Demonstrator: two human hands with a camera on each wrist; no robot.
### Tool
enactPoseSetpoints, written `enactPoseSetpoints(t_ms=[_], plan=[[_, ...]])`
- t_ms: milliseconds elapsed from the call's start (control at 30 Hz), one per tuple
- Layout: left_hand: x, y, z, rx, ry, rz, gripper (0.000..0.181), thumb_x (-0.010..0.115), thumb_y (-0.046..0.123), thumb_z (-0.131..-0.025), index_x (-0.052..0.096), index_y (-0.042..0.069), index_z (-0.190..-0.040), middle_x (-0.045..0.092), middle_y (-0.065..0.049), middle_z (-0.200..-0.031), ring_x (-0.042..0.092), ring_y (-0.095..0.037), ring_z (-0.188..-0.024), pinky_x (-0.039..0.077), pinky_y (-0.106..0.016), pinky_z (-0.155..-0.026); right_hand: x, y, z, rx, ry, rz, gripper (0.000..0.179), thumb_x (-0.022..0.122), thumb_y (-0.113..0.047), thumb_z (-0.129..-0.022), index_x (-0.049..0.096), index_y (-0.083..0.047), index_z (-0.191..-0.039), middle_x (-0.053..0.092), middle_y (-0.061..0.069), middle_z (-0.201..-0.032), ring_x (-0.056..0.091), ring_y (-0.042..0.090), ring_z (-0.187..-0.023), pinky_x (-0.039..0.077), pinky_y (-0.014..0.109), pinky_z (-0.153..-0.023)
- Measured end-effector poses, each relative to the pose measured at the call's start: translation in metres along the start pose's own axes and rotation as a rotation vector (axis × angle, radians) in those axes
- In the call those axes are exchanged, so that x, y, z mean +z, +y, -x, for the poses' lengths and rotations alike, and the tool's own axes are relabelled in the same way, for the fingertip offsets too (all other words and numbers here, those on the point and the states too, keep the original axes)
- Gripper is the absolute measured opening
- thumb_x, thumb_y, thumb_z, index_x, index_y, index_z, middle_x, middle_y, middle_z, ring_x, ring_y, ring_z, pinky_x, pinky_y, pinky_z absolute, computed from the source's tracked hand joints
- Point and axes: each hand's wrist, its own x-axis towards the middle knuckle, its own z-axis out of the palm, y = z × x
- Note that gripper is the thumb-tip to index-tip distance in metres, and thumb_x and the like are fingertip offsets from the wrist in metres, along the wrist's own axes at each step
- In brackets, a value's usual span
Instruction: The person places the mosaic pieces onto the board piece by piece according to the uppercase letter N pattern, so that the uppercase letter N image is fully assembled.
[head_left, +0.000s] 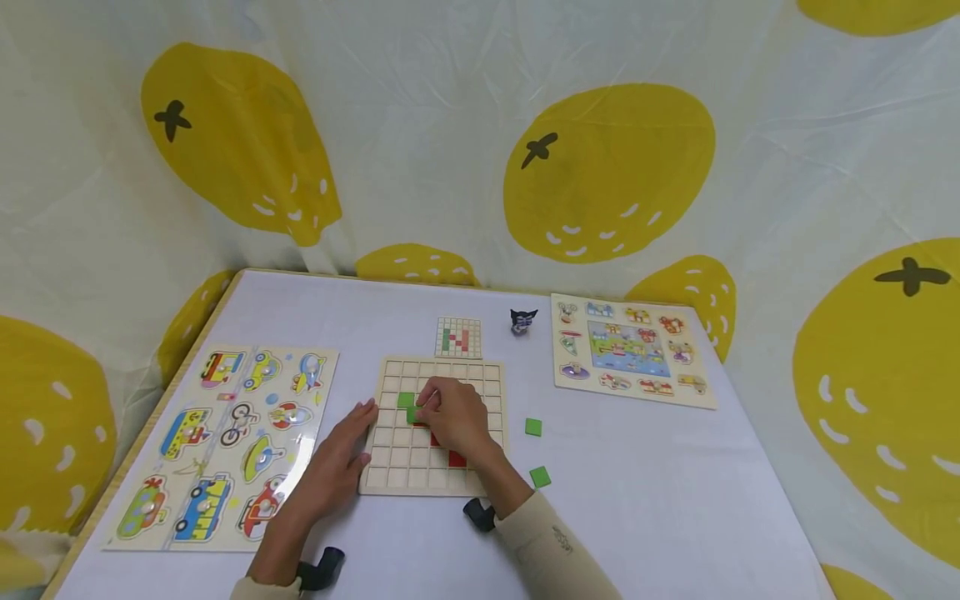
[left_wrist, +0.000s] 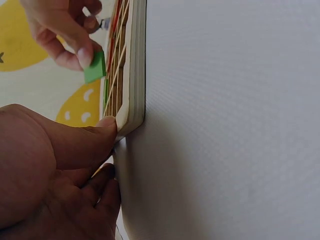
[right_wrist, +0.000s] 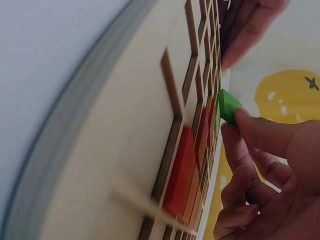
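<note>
A wooden grid board (head_left: 397, 458) lies on the white table, with a green tile (head_left: 406, 400) and several red tiles (head_left: 457, 459) set in its cells. Between thumb and fingertips my right hand (head_left: 453, 414) pinches another green square tile (right_wrist: 228, 106). In the left wrist view this held tile (left_wrist: 94, 71) is tilted and just off the board's face. My left hand (head_left: 337, 460) rests at the board's left edge, fingers extended and thumb touching the rim. Part of the grid is hidden under the right hand.
Two loose green tiles (head_left: 533, 427) lie right of the board. Behind it are a small pattern card (head_left: 471, 327) and a dark figurine (head_left: 521, 322). A vehicle puzzle (head_left: 281, 379) lies left, another picture puzzle (head_left: 561, 350) at the back right. Patterned cloth (head_left: 420, 125) hangs behind the table.
</note>
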Motion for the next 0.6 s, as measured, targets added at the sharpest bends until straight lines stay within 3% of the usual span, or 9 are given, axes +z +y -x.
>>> enactPoseSetpoints(t_ms=[300,600], plan=[[0.0,-0.001,-0.001,0.003,-0.003,0.0,0.075,0.065,-0.011,-0.095,0.038,0.003,-0.164,0.032,-0.012,-0.175,0.025,-0.04,-0.164,0.024,-0.061,-0.13,0.013,-0.006,-0.007,-0.04,0.006,0.039,0.015,0.087,-0.02,-0.087,0.073,-0.021,-0.087,0.065,-0.01,-0.071,0.057,0.006,-0.065,0.044,0.024,-0.056],[0.0,-0.001,-0.002,0.003,0.0,-0.009,0.075,0.066,-0.011,-0.095,0.038,0.002,-0.164,0.032,-0.012,-0.175,0.026,-0.04,-0.163,0.025,-0.06,-0.13,0.015,-0.012,-0.007,-0.03,-0.015,0.093,0.016,0.088,-0.018,-0.086,0.073,-0.021,-0.083,0.062,-0.009,-0.069,0.056,0.007,-0.062,0.043,0.023,-0.054]])
